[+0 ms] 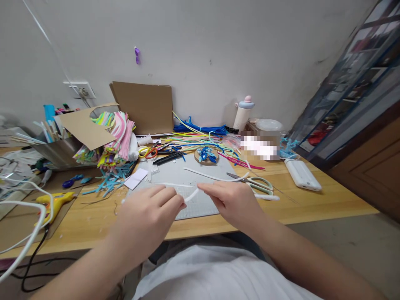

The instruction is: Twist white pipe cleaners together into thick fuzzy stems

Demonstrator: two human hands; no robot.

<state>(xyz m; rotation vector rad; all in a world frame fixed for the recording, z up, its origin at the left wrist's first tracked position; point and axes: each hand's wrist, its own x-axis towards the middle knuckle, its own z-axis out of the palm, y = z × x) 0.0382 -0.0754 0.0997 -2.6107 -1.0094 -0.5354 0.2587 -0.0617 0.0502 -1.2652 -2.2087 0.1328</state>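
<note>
Wooden table (340, 202), grey mat (195, 211) below your fingers: your left hand (153, 210) is curled closed on one white stem (191, 196), your right hand (233, 200) pinches its far end, fingertips together, likely gripping both ends to control the short span between. Scissors (250, 181) lie just beyond your right fingers, probably for easy reach; blue piece (206, 155) sits past your fingertips.

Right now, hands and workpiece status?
Left hand and right hand both holding white pipe cleaner. Grey mat beneath. Green-handled scissors lie just beyond right hand.
</note>
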